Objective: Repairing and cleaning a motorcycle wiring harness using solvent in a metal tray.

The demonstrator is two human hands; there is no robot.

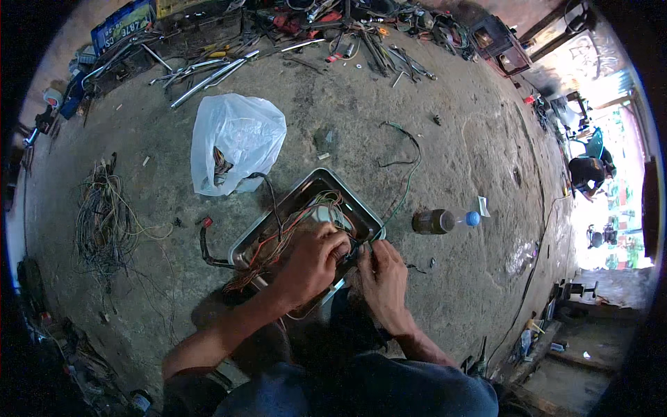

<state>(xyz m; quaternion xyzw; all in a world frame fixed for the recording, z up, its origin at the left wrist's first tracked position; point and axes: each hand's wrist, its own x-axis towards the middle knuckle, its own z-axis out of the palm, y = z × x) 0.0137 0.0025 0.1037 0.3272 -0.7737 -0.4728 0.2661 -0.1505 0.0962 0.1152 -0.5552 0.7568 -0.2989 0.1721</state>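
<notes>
My left hand (314, 256) is closed, fingers pinched together above a metal tray (243, 249). Close beside it, over the tray's right edge, my right hand (383, 276) is closed too, thumb against fingertips. Between them runs a dark and green electrical wire (397, 203), which trails out to the right and far side across the floor. Both hands grip this wire near its end; the exact pinch points are hidden by the fingers. In the tray lies a wiring harness (278, 238) of orange, green and pale wires, with a dark sleeved branch and red connector (207, 222) hanging over the left.
A white plastic bag (240, 139) stands beyond the tray. On the left lies a tangled wire bundle (104, 222). A bottle with a blue cap (434, 222) rests at the right. Spanners and other tools (215, 78) line the far wall. Another person (589, 172) is far right.
</notes>
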